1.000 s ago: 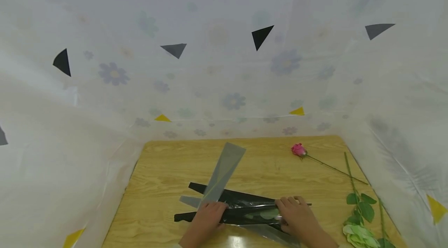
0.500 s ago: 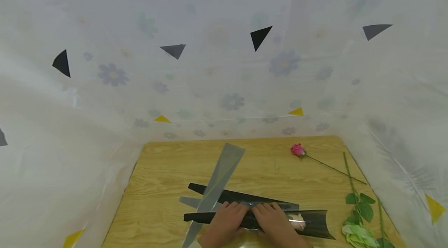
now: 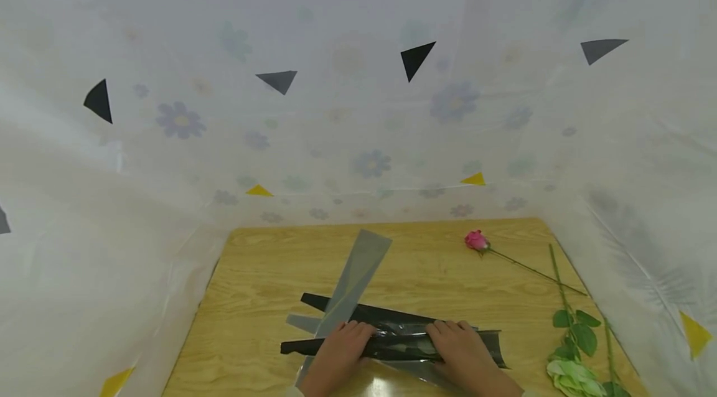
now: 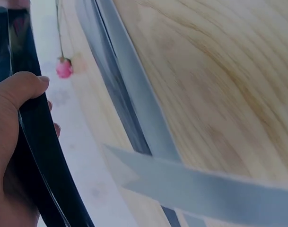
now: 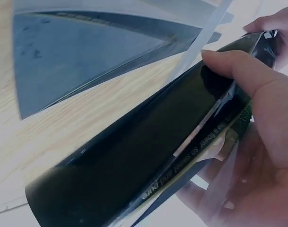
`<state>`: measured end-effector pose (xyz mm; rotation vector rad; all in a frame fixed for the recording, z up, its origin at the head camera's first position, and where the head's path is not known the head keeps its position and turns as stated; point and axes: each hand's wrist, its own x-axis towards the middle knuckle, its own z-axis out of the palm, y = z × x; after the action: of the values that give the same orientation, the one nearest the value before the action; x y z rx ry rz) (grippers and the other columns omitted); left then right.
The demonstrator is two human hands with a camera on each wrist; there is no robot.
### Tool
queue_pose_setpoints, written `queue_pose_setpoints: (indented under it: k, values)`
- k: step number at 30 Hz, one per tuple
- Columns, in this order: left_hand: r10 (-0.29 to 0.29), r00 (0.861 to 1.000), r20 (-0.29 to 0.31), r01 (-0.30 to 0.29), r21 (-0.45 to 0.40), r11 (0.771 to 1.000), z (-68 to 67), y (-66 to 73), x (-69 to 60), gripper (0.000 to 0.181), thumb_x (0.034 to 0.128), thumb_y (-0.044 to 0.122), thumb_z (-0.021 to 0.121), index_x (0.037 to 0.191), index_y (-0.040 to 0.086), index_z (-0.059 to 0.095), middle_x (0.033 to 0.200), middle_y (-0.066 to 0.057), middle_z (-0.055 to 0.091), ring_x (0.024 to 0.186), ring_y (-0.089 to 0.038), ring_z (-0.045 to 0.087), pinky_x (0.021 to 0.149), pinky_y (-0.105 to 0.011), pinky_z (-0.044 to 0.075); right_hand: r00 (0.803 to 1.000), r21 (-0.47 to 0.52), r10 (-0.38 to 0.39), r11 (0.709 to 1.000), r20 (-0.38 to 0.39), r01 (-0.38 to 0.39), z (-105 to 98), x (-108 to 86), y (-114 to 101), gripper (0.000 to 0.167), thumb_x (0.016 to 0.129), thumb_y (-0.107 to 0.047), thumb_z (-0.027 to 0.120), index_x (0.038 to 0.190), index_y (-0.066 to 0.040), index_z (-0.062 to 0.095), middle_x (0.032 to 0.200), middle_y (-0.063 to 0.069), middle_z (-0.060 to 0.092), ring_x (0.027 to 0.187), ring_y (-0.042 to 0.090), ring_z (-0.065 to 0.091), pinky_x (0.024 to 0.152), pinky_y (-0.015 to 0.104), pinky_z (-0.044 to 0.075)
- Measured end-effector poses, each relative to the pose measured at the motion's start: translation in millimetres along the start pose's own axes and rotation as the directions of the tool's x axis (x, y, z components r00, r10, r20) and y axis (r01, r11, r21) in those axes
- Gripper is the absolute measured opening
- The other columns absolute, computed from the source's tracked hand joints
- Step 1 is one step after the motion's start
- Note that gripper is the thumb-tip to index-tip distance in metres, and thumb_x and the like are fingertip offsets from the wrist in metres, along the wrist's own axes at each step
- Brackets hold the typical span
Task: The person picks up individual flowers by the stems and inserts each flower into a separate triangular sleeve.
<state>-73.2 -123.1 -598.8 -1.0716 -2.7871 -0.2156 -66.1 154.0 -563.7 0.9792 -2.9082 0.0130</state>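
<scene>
2 hands (image 3: 343, 347) grip black wrapping (image 5: 129, 146) printed "a flower so sweet and pure".

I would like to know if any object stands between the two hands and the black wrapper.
Nothing visible does. The left hand and the right hand both grip the black wrapper directly. The grey strip passes beneath its narrow end, not inside either grip.

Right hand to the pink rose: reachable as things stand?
Likely yes, but not with a free grip: the right hand is holding the black wrapper and would probably have to let go first. The pink rose lies uncovered farther up the table, with nothing tall seen between.
</scene>
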Motion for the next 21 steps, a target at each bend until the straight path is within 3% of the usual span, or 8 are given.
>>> queue_pose_setpoints:
  k: [8,12,17,21]
  values:
    - [-0.075,0.997,-0.025,0.074,-0.030,0.997,3.1,-25.8,-20.6,0.045,0.0742,0.026,0.078,0.111,0.019,0.053,0.108,0.005,0.061,0.098,-0.014,0.058,0.081,-0.037,0.045,0.999,-0.010,0.022,1.000,-0.034,-0.022,-4,-16.6,25,0.062,0.059,-0.040,0.084,0.107,-0.010,0.058,0.097,0.003,0.061,0.085,0.022,0.060,0.070,0.042,0.047]
    - [-0.100,0.994,-0.041,0.097,-0.062,0.993,4.5,-42.0,-32.0,0.035,0.0765,0.025,0.075,0.104,0.021,0.054,0.098,0.007,0.062,0.090,-0.013,0.060,0.077,-0.036,0.047,0.999,-0.018,0.041,0.999,-0.022,-0.042,-4,-23.5,38,0.064,0.058,-0.042,0.084,0.108,-0.011,0.059,0.097,0.002,0.061,0.086,0.022,0.060,0.070,0.042,0.047]
    - [-0.094,0.991,-0.098,0.085,-0.088,0.992,3.3,-52.3,-41.8,0.026,0.0742,0.023,0.076,0.084,0.022,0.052,0.079,0.012,0.057,0.073,-0.008,0.056,0.068,-0.030,0.046,0.997,0.010,0.076,0.997,0.003,-0.076,0,-30.4,50,0.062,0.059,-0.039,0.084,0.108,-0.012,0.059,0.095,0.000,0.059,0.086,0.021,0.059,0.073,0.043,0.047]
    - [-0.065,0.988,-0.142,0.053,-0.088,0.995,3.3,-54.9,-45.1,0.028,0.0709,0.021,0.077,0.079,0.022,0.050,0.074,0.012,0.054,0.069,-0.007,0.054,0.066,-0.029,0.044,0.995,0.034,0.088,0.995,0.037,-0.089,4,-33.6,55,0.061,0.061,-0.039,0.083,0.109,-0.011,0.059,0.095,0.001,0.059,0.087,0.022,0.058,0.074,0.044,0.046]
